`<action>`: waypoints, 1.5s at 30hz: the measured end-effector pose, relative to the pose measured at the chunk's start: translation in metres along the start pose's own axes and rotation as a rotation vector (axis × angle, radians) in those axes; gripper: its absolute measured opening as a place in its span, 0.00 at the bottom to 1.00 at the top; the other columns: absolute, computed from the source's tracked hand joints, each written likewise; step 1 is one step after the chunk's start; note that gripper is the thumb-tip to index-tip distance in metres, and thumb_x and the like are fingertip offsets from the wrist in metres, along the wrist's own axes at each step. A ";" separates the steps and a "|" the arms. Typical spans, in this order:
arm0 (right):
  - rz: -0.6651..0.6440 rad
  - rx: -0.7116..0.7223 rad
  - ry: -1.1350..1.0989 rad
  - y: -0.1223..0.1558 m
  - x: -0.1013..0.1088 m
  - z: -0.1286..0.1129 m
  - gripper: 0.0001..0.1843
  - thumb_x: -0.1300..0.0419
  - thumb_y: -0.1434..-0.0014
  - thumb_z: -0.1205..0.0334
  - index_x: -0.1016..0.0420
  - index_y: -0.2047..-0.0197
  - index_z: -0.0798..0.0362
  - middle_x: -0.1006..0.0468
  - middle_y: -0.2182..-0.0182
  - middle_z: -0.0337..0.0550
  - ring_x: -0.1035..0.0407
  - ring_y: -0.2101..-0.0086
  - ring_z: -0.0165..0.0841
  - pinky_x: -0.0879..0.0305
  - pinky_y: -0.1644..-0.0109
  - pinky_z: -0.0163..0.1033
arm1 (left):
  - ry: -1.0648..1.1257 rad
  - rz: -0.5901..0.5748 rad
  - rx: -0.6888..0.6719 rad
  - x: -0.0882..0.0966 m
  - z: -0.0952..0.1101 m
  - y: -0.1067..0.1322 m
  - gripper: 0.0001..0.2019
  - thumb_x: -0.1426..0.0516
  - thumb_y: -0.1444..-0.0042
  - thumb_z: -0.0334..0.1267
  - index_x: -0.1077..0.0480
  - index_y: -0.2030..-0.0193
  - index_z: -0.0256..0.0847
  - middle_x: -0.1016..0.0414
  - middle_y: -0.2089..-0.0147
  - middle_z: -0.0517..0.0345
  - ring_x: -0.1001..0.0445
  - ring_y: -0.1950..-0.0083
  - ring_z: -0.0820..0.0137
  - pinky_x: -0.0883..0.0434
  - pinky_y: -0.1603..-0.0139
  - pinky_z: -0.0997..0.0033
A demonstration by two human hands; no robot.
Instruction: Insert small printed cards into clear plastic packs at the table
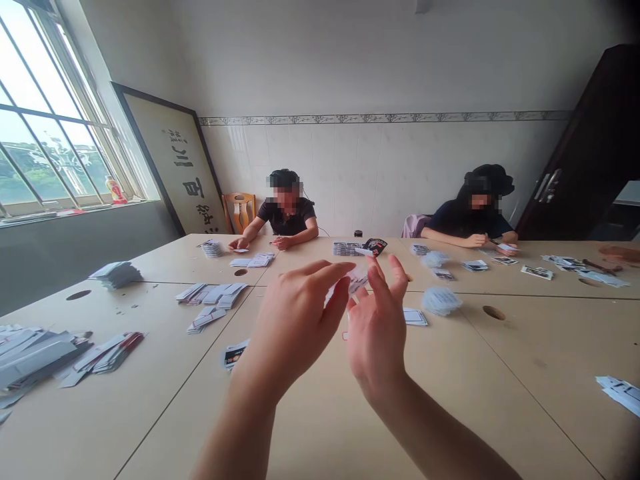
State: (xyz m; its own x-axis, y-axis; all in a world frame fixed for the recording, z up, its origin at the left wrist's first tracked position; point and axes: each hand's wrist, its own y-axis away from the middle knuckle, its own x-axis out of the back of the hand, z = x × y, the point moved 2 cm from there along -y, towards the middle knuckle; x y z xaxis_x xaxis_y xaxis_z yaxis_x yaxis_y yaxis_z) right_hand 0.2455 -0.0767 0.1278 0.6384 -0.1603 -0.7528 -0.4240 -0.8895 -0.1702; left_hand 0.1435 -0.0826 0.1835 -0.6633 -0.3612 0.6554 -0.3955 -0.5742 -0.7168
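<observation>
Both my hands are raised over the pale wooden table (525, 373). My left hand (293, 323) is curled, its thumb and forefinger pinching a small, thin, clear sleeve (353, 280) with something white in it. My right hand (377, 330) meets it at the same sleeve, seemingly gripping it low down with its other fingers spread upward. A single printed card (414, 317) lies on the table just beyond my right hand, and another card (233, 355) lies below my left forearm.
Fanned card piles (213, 297), a stack (117, 273) and a heap at the left edge (35, 357) cover the table. A bunch of clear sleeves (441, 300) lies to the right. Two people (287, 217) (473, 217) sit opposite, sorting cards. A dark cabinet (595, 147) stands at right.
</observation>
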 end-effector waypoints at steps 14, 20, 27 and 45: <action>-0.039 -0.113 -0.045 -0.002 0.001 -0.004 0.48 0.30 0.45 0.46 0.50 0.28 0.34 0.42 0.29 0.46 0.42 0.32 0.50 0.45 0.33 0.68 | 0.215 0.047 0.161 0.007 -0.006 0.002 0.14 0.41 0.37 0.41 0.22 0.46 0.49 0.15 0.61 0.62 0.17 0.61 0.70 0.21 0.63 0.74; -0.047 -0.096 -0.092 -0.002 0.001 -0.007 0.54 0.28 0.46 0.50 0.57 0.26 0.39 0.45 0.28 0.53 0.33 0.37 0.45 0.35 0.35 0.56 | 0.223 -0.042 0.167 0.005 -0.003 0.000 0.13 0.36 0.41 0.46 0.20 0.50 0.54 0.15 0.55 0.63 0.17 0.60 0.69 0.20 0.63 0.72; -0.047 -0.002 -0.067 -0.001 0.000 -0.012 0.55 0.26 0.48 0.54 0.54 0.27 0.36 0.49 0.26 0.50 0.30 0.40 0.43 0.33 0.35 0.52 | 0.136 0.114 0.132 -0.001 -0.001 0.001 0.06 0.36 0.43 0.36 0.16 0.59 0.47 0.15 0.63 0.59 0.20 0.69 0.70 0.23 0.69 0.71; -0.036 -0.097 -0.084 -0.007 0.004 -0.023 0.50 0.27 0.48 0.58 0.49 0.30 0.39 0.38 0.31 0.48 0.28 0.43 0.42 0.30 0.39 0.52 | 0.460 -0.118 0.209 0.000 -0.006 -0.002 0.11 0.43 0.34 0.45 0.19 0.55 0.48 0.18 0.56 0.58 0.21 0.59 0.72 0.22 0.61 0.76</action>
State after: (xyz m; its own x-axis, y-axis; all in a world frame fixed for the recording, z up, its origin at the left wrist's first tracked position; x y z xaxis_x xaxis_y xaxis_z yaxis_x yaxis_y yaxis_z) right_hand 0.2661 -0.0810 0.1406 0.5942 -0.0944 -0.7988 -0.3347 -0.9321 -0.1388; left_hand 0.1404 -0.0765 0.1833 -0.8513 0.0480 0.5225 -0.3802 -0.7428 -0.5512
